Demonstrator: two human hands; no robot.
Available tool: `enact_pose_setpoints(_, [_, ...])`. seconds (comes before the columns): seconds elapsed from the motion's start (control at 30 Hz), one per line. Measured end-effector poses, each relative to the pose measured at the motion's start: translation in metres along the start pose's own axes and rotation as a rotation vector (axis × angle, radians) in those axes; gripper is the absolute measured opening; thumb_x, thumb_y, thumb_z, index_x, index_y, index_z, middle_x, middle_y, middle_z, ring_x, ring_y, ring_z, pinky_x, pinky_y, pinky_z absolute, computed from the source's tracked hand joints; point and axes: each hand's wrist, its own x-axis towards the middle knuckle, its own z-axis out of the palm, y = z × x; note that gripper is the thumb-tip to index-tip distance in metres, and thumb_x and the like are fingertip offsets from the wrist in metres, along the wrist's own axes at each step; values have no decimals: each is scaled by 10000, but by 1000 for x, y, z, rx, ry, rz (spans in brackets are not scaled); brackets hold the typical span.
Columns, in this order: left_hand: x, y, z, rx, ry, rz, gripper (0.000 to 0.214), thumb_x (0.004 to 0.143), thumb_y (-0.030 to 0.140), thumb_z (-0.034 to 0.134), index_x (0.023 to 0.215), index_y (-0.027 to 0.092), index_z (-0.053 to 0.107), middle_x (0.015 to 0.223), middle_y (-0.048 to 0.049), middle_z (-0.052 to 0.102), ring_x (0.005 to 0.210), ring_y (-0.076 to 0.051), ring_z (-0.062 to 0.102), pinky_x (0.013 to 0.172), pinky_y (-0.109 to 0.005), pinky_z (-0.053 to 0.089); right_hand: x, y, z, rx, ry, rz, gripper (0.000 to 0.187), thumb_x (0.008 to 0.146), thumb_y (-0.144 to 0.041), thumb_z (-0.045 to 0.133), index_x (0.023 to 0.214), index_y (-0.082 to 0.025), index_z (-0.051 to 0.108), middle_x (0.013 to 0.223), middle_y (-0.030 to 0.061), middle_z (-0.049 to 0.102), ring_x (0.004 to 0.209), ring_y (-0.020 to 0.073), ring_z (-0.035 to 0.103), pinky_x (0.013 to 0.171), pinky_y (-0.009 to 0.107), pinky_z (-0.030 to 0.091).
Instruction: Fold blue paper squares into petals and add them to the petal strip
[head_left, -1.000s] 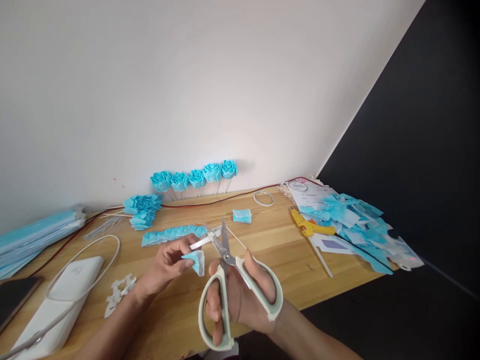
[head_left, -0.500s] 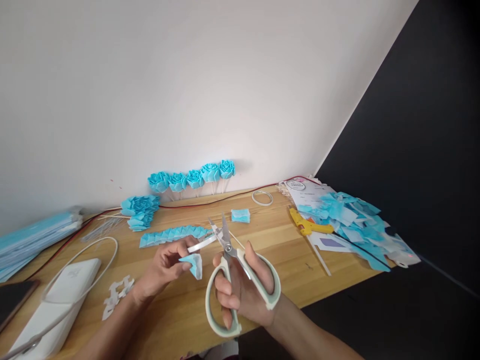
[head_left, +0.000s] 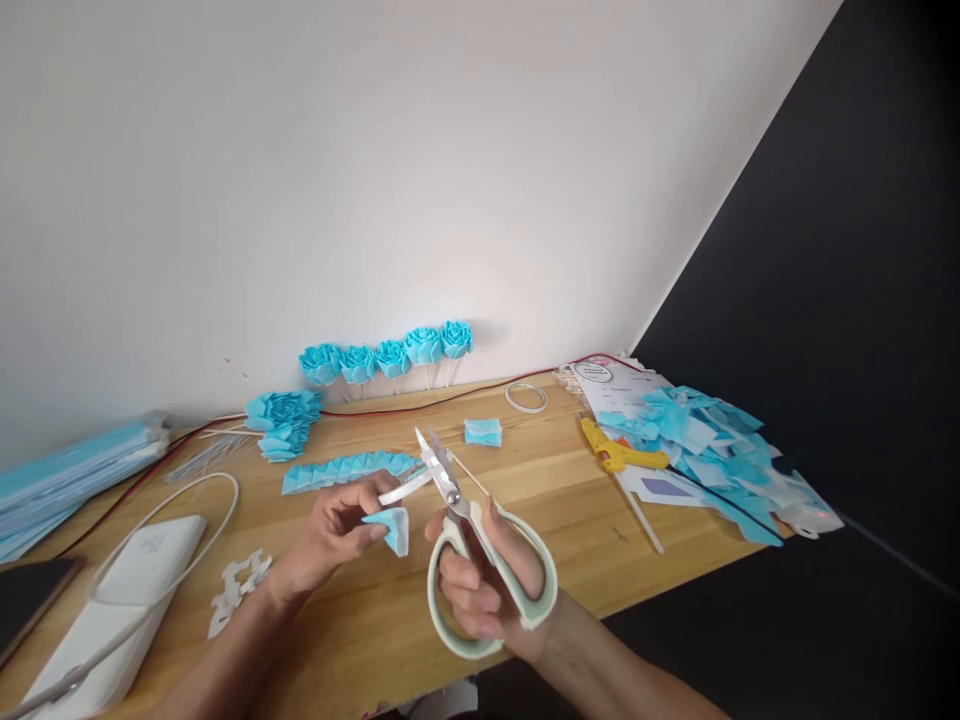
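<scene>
My left hand (head_left: pixel 341 530) is closed on a folded blue-and-white petal (head_left: pixel 391 530), pinched at its left corner. Between the same hand's upper fingers sits a roll of white tape (head_left: pixel 406 488), seen edge-on. My right hand (head_left: pixel 499 575) grips scissors (head_left: pixel 453 497) with pale green handles, fingers through the loops. The blades point up and left and are nearly together beside the far end of the tape roll; whether tape lies between them I cannot tell. A thin pale stick (head_left: pixel 469 470) shows behind the scissors. Beyond my left hand lies a row of folded blue petals (head_left: pixel 349 470).
Finished blue flowers (head_left: pixel 391 357) lean along the wall, with more petals (head_left: pixel 283 425) stacked left. A tape ring (head_left: pixel 526 397) and a small blue piece (head_left: pixel 483 432) lie mid-table. Right are a yellow glue gun (head_left: pixel 622 450) and blue scraps (head_left: pixel 701 440); a white power bank (head_left: pixel 124 610) lies left.
The scissor handles have come closer together and the blades have closed from a wide gap to nearly shut. My left hand has hardly moved, still holding the petal and tape.
</scene>
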Motion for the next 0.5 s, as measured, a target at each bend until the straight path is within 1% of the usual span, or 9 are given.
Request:
enact_pose_setpoints(0.07, [0, 1, 1, 42, 9, -47, 238, 806, 279, 676, 656, 159, 535, 717, -28, 566, 715, -157, 495, 677, -282, 392, -1, 2, 4, -127, 49, -16, 504, 760, -579, 653, 957, -115, 645, 515, -74, 491, 314, 12, 280, 280, 137, 279])
enact_pose_setpoints(0.13, [0, 0, 0, 67, 28, -97, 237, 795, 279, 686, 659, 156, 534, 729, -26, 563, 678, -140, 484, 633, -258, 381, -3, 2, 10, -330, 86, 19, 490, 692, -492, 758, 965, -101, 646, 515, -65, 529, 298, 13, 343, 286, 135, 300])
enact_pose_setpoints(0.2, [-1, -1, -1, 61, 54, -105, 233, 794, 276, 684, 663, 157, 532, 748, -25, 558, 669, -133, 478, 615, -247, 378, -9, 0, 15, -480, 65, 113, 538, 593, -399, 848, 986, -98, 639, 560, -48, 571, 336, 25, 423, 322, 134, 330])
enact_pose_setpoints(0.23, [-1, -2, -2, 54, 64, -94, 229, 795, 276, 681, 665, 157, 535, 757, -27, 558, 679, -136, 481, 621, -248, 382, -12, -2, 16, -505, 36, 157, 576, 562, -401, 863, 995, -100, 632, 590, -40, 580, 367, 29, 448, 347, 135, 345])
enact_pose_setpoints(0.27, [-1, -3, -3, 49, 71, -81, 228, 796, 277, 680, 665, 156, 538, 763, -29, 559, 694, -141, 487, 633, -252, 387, -16, -3, 15, -502, 1, 173, 616, 551, -449, 857, 1004, -102, 623, 619, -31, 581, 399, 35, 461, 371, 140, 356])
enact_pose_setpoints(0.33, [0, -5, -5, 51, 72, -64, 234, 800, 284, 679, 661, 153, 543, 755, -34, 565, 718, -151, 497, 662, -262, 392, -24, -5, 9, -470, -70, 111, 681, 588, -604, 772, 1022, -110, 599, 654, -16, 565, 447, 47, 464, 417, 159, 374])
enact_pose_setpoints(0.4, [0, -6, -6, 54, 70, -53, 246, 802, 299, 680, 655, 152, 548, 740, -31, 567, 732, -154, 497, 685, -270, 392, -33, -6, -1, -454, -99, -2, 700, 667, -724, 621, 1029, -125, 580, 693, 5, 554, 492, 67, 472, 466, 189, 399])
enact_pose_setpoints(0.47, [0, -7, -7, 52, 77, -45, 259, 805, 314, 678, 649, 153, 549, 727, -27, 565, 742, -157, 496, 703, -278, 394, -42, -9, -8, -458, -77, -73, 681, 732, -759, 503, 1026, -148, 565, 727, 25, 553, 545, 98, 494, 506, 224, 421])
enact_pose_setpoints(0.5, [0, -7, -7, 53, 80, -43, 259, 807, 320, 675, 651, 154, 552, 724, -26, 566, 744, -158, 497, 704, -279, 395, -45, -13, -10, -485, -51, -101, 658, 757, -751, 480, 1030, -157, 556, 742, 33, 554, 564, 110, 501, 516, 238, 424])
